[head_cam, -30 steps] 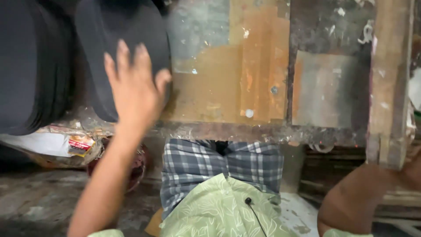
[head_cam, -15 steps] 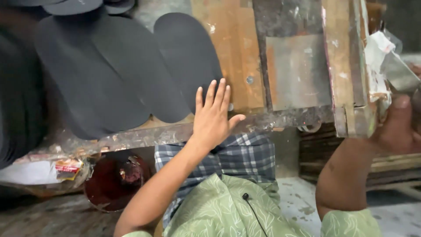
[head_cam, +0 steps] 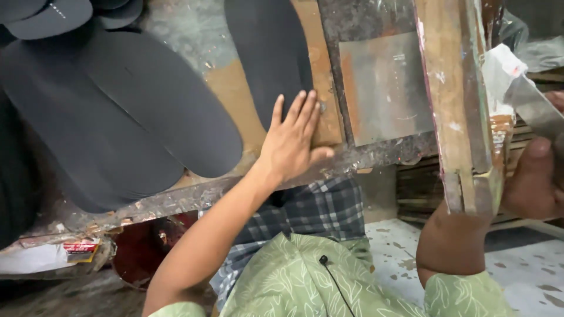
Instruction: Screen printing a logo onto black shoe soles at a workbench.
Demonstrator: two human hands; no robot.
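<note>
My left hand point(head_cam: 292, 140) lies flat, fingers spread, on the near end of a dark sole-shaped sheet point(head_cam: 267, 53) that rests on a worn wooden workbench point(head_cam: 235, 88). Two larger dark sole sheets point(head_cam: 117, 117) overlap to the left of it. My right hand point(head_cam: 537, 182) is at the right edge, partly cut off, closed around a grey metal tool point(head_cam: 529, 103) wrapped in white paper near its top. A paint-stained wooden beam point(head_cam: 455, 105) stands between the two hands.
A grey metal plate point(head_cam: 385, 85) is fixed to the bench right of the sole. More dark soles point(head_cam: 53, 14) lie at the top left. A dark red bucket point(head_cam: 144, 249) and a printed packet point(head_cam: 41, 258) sit under the bench's front edge. Speckled floor point(head_cam: 529, 276) lies at right.
The view has swung left and down. My left hand moved from the bench's front edge onto the single dark sole. My right hand stays gripping the tool at the right.
</note>
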